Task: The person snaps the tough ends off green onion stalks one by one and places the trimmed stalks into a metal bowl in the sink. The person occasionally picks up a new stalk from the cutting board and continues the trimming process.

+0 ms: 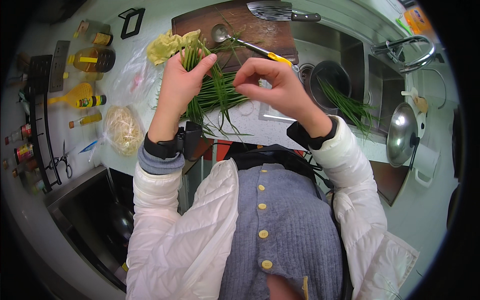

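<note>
My left hand (181, 80) is closed around a bunch of chives (192, 58), whose green ends stick up past the thumb and hang down below the wrist. Opposite it, my right hand (280, 85) is raised with thumb and forefinger curled into a pinch. Whatever is between those fingertips, if anything, is too small to make out. More chives (227, 94) lie in a pile on the white counter beneath and between the hands. Just beyond my left hand sits a crumpled yellowish thing (164, 48), perhaps a cloth or leaf.
A wooden cutting board (189, 23) at the back bears a ladle (219, 33) and a patterned cleaver (272, 11). In the sink at right, chives (345, 102) hang over a dark pot (327, 76), near the faucet (417, 55) and a lid (401, 134). Bottles (92, 60) and a bagged pale stringy bundle (122, 131) stand left.
</note>
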### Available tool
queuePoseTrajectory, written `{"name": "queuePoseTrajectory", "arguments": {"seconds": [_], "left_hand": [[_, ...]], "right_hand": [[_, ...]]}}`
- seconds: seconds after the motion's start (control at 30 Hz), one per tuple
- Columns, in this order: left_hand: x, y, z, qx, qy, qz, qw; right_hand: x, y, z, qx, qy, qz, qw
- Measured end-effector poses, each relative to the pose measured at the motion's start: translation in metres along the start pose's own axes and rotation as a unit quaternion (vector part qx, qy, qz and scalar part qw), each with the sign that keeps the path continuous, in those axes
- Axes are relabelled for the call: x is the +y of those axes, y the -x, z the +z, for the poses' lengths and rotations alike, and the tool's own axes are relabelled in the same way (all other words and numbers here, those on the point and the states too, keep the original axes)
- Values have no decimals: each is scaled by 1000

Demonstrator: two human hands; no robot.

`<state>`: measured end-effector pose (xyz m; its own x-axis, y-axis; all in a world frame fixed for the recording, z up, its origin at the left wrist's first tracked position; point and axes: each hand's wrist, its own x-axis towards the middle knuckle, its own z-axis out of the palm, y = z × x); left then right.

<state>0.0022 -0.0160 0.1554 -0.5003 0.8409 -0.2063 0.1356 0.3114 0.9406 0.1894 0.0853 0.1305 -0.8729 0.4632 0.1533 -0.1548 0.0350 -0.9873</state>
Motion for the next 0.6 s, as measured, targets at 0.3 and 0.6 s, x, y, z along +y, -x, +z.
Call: {"name": "queuePoseTrajectory", "arguments": {"seconds": [0.3, 0.6], "left_hand": [[-13, 12, -18, -46, 112, -70, 990], [-14, 18, -3, -110, 88, -107, 984]], "right_hand": [[59, -21, -13, 83, 202, 149, 964], [24, -13, 2, 13, -161, 125, 979]]}}
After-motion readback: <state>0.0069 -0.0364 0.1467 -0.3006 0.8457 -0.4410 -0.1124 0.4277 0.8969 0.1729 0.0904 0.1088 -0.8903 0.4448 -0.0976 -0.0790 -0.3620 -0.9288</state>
